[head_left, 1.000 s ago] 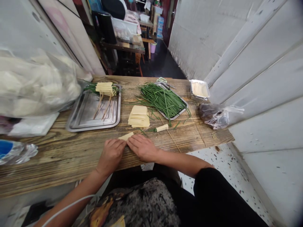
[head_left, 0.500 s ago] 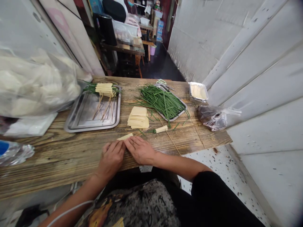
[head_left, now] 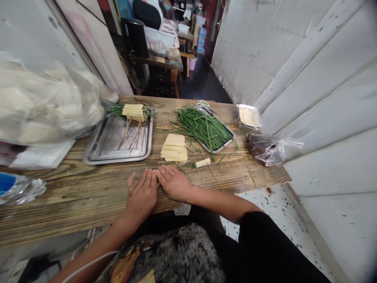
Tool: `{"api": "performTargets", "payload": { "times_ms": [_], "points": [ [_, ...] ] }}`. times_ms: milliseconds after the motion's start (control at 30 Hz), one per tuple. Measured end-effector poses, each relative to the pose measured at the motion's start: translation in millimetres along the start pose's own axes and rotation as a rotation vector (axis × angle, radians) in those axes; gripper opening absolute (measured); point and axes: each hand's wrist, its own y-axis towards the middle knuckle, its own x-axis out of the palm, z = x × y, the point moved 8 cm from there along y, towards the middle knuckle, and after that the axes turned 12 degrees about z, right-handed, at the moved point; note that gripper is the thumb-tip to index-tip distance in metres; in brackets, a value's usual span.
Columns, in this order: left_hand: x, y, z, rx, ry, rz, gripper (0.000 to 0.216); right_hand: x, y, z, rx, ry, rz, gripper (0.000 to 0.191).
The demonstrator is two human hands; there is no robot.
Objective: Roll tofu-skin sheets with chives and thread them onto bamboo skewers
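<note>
My left hand (head_left: 143, 195) lies palm down on the wooden table, fingers stretched forward and thumb held out to the side. Beside it my right hand (head_left: 176, 184) is flat too, its fingertips meeting the left ones. Whatever is under the fingers is hidden. Just beyond them is a stack of pale yellow tofu sheets (head_left: 174, 149). Right of the stack, one tofu roll (head_left: 203, 162) with green ends sticking out lies with a thin skewer by it. Long green chives (head_left: 204, 127) are heaped over a small metal tray.
Finished rolls on skewers (head_left: 134, 112) rest on a larger metal tray (head_left: 101, 147) at left. Loose bamboo skewers (head_left: 246, 159), a foil box (head_left: 249, 118) and a tied plastic bag (head_left: 266, 148) are at right. Scissors (head_left: 203, 103) lie behind. A bulky bag (head_left: 50, 106) and bottle (head_left: 22, 188) stand left.
The pale tofu strip seen beyond my fingertips is now out of sight. My left fingers have straightened from a curl, and both hands lie flatter.
</note>
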Motion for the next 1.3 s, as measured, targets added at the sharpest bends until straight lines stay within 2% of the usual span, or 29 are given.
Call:
{"api": "performTargets", "payload": {
  "times_ms": [200, 333, 433, 533, 633, 733, 833, 900, 967, 1033, 1100, 1200, 1300],
  "points": [
    [1, 6, -4, -0.067, -0.022, 0.022, 0.047, 1, 5, 8, 0.06, 0.052, -0.02, 0.051],
    [-7, 8, -5, -0.106, -0.028, 0.104, 0.052, -3, 11, 11, 0.072, 0.086, -0.016, 0.054],
    [-12, 5, -1, -0.05, -0.047, 0.16, 0.051, -4, 15, 13, 0.09, 0.113, -0.009, 0.054],
    [-9, 2, 0, 0.037, -0.089, 0.152, 0.047, -2, 20, 15, 0.11, 0.132, -0.016, 0.054],
    [-5, 2, -7, 0.065, -0.119, 0.135, 0.045, -2, 25, 15, 0.129, 0.139, -0.034, 0.055],
    [-3, 6, -14, 0.091, -0.115, 0.108, 0.042, -15, 21, 15, 0.122, 0.17, 0.007, 0.055],
    [-4, 12, -17, 0.116, -0.094, 0.098, 0.037, -50, -8, 31, 0.185, 0.172, 0.179, 0.048],
    [-6, 17, -18, 0.111, -0.091, 0.107, 0.032, -75, -46, 61, 0.398, 0.072, 0.277, 0.037],
    [-5, 21, -21, 0.093, -0.106, 0.114, 0.028, -90, -91, 91, 0.645, -0.088, 0.286, 0.028],
    [-3, 24, -24, 0.081, -0.131, 0.114, 0.026, -93, -129, 111, 0.793, -0.196, 0.236, 0.023],
    [0, 24, -26, 0.096, -0.161, 0.11, 0.027, -86, -151, 121, 0.855, -0.227, 0.184, 0.017],
    [4, 22, -28, 0.121, -0.205, 0.1, 0.03, -73, -162, 127, 0.868, -0.198, 0.177, 0.022],
    [7, 20, -30, 0.133, -0.215, 0.079, 0.036, -75, -163, 122, 0.854, -0.168, 0.296, 0.027]
  ]
}}
